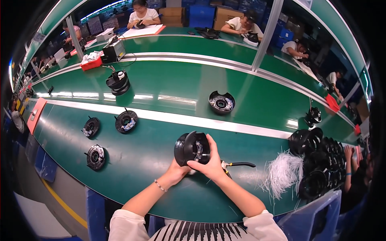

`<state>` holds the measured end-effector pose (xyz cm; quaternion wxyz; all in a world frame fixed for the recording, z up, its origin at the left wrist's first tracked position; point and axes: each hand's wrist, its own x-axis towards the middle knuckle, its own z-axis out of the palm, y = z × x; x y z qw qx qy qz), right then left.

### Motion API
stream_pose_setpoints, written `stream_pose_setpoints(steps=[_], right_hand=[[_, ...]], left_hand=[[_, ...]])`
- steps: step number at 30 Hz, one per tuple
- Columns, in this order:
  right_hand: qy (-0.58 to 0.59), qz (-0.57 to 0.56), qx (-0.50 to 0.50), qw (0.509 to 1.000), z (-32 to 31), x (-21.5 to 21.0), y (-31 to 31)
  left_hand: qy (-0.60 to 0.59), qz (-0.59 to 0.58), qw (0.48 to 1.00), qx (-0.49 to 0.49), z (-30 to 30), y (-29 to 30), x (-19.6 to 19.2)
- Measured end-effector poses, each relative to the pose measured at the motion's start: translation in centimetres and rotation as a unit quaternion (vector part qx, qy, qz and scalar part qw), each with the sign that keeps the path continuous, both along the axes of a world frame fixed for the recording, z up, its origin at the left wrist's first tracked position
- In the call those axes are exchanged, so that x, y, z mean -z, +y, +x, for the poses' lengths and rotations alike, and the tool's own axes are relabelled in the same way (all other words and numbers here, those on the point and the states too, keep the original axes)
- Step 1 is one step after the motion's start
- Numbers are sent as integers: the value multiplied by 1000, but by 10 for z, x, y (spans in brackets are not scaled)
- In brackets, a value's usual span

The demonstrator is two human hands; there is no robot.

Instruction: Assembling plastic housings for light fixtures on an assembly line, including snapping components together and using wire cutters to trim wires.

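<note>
Both hands hold a black round plastic housing point(185, 149) above the green bench in front of me. A strip of circuit board shows inside its open side, which is turned to the right. My left hand point(177, 172) is closed under its lower left part, with most fingers hidden behind it. My right hand point(210, 161) grips the right rim, thumb along the bottom edge and fingers up the side. Just beyond the right wrist lie cutting pliers point(238, 164) with black and yellow handles, partly hidden by that arm.
A heap of thin white strips, like cable ties point(284, 172), lies right, beside stacked black housings point(315, 182). Several round black parts with boards point(127, 121) lie left. On the green conveyor point(169, 80) behind sit a black housing point(222, 103) and a black assembly point(118, 83). Co-workers sit beyond.
</note>
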<state>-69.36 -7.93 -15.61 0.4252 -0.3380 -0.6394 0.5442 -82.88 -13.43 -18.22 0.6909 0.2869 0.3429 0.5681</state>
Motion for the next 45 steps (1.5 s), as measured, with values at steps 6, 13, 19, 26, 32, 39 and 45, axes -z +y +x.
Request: stream_pose_setpoints(steps=[6,13,19,26,32,39,45], right_hand=[[-130,164,-57,976,5,-22,-8],[-158,193,-40,968,1,-20,-14],[-239,265,13,934,-11,-29,-32],[-268,287,-35,919,-8,-37,-14],[-291,291,-105,905,-5,-36,-8],[-286,216,63,931,-14,-8,-24],[-287,190,100,934,-13,-5,-32]], left_hand=[[-249,-38,967,42,-18,4,-34],[-204,-45,977,-33,-9,4,-28],[-152,-11,983,-103,4,-2,-14],[-197,-21,980,7,-11,0,-26],[-186,-21,982,-14,-9,-1,-15],[-153,-27,983,-102,14,1,-23],[-169,8,984,-59,17,1,-12]])
